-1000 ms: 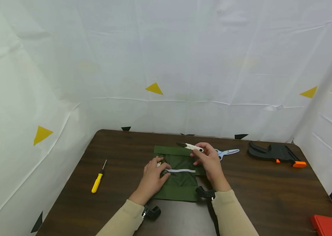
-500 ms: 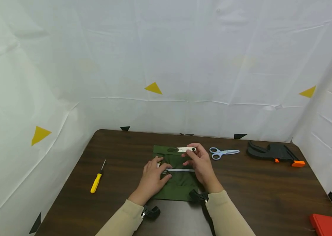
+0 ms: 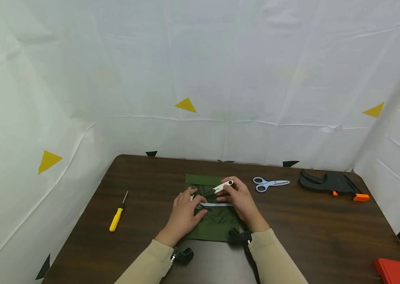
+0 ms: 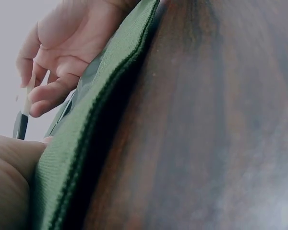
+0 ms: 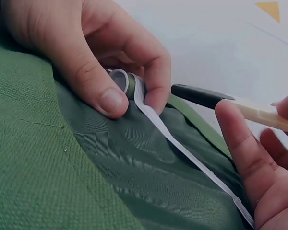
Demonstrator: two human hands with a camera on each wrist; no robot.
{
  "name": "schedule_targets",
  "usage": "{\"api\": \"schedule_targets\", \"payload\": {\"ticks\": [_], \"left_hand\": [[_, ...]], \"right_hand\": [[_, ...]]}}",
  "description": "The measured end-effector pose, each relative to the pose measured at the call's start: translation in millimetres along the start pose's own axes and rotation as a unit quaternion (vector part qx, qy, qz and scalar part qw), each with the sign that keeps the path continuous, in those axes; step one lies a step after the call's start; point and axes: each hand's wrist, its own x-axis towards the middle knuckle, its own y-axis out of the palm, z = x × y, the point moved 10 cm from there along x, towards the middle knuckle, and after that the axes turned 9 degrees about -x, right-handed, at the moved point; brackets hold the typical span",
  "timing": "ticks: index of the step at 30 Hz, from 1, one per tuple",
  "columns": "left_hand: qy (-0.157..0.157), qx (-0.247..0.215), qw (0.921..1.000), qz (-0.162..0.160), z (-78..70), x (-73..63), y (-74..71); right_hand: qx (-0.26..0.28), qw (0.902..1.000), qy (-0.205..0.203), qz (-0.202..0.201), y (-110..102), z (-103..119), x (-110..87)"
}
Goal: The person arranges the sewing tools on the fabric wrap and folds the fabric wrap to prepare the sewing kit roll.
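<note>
A green cloth organizer (image 3: 217,230) with a white elastic strip (image 3: 217,204) across its middle lies on the table. My left hand (image 3: 183,215) rests on its left side. In the right wrist view, thumb and fingers bracket the elastic strip (image 5: 197,158) and a grey-rimmed ring (image 5: 119,79), pinching there. Above the cloth, my right hand (image 3: 240,201) holds a small white-handled tool (image 3: 225,184) with a dark pointed end, between thumb and fingers. That dark end points down left toward the left fingers. In the left wrist view the right hand (image 4: 72,43) shows beyond the cloth edge (image 4: 93,105).
A yellow screwdriver (image 3: 116,219) lies at left. To the right are light-blue scissors (image 3: 270,184) and a black clamp with orange parts (image 3: 328,184). A red case (image 3: 399,271) sits at the front right corner. White sheeting (image 3: 221,79) encloses the table (image 3: 313,236).
My right hand has moved left and slightly down, turning the white-handled tool so its dark end points lower. The scissors are now uncovered. The left hand has stayed put.
</note>
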Motion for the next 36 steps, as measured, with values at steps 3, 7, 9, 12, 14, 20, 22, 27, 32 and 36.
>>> {"api": "schedule_targets", "payload": {"ticks": [3,7,9,12,14,20,22,27,32,36], "left_hand": [[-0.003,-0.001,1.0,0.003,0.9,-0.5,0.9],[0.002,0.0,1.0,-0.005,-1.5,0.1,-1.4],[0.005,0.0,0.9999,-0.009,-2.7,0.2,-3.0],[0.004,-0.005,0.9999,-0.01,-3.2,-0.3,-3.9],[0.003,-0.005,0.9999,-0.009,-3.1,-0.7,-3.7],[0.005,-0.002,0.9999,-0.012,-3.6,-0.9,-3.9],[0.004,-0.001,0.9999,-0.012,-2.9,-0.9,-3.8],[-0.001,0.0,0.9999,-0.014,-2.4,0.1,-7.0],[0.002,0.007,1.0,-0.006,-1.7,1.3,-4.7],[0.004,0.018,0.9998,0.002,0.7,0.3,1.5]], "right_hand": [[0.0,1.0,0.002,-0.004,0,-2,0.6],[0.013,0.9997,-0.005,-0.018,-2,-2,3.0],[0.023,0.9993,-0.009,-0.027,-3,-3,4.1],[0.027,0.9988,-0.01,-0.039,-5,-3,4.5],[0.024,0.9987,-0.012,-0.042,-6,-3,4.4],[0.001,0.9983,-0.032,-0.049,-6,0,5.1],[-0.004,0.998,-0.037,-0.051,-5,1,5.6],[-0.018,0.9977,-0.044,-0.048,-2,6,8.2],[-0.043,0.997,-0.042,-0.049,0,6,9.0],[-0.064,0.9965,-0.038,-0.039,1,2,6.6]]}}
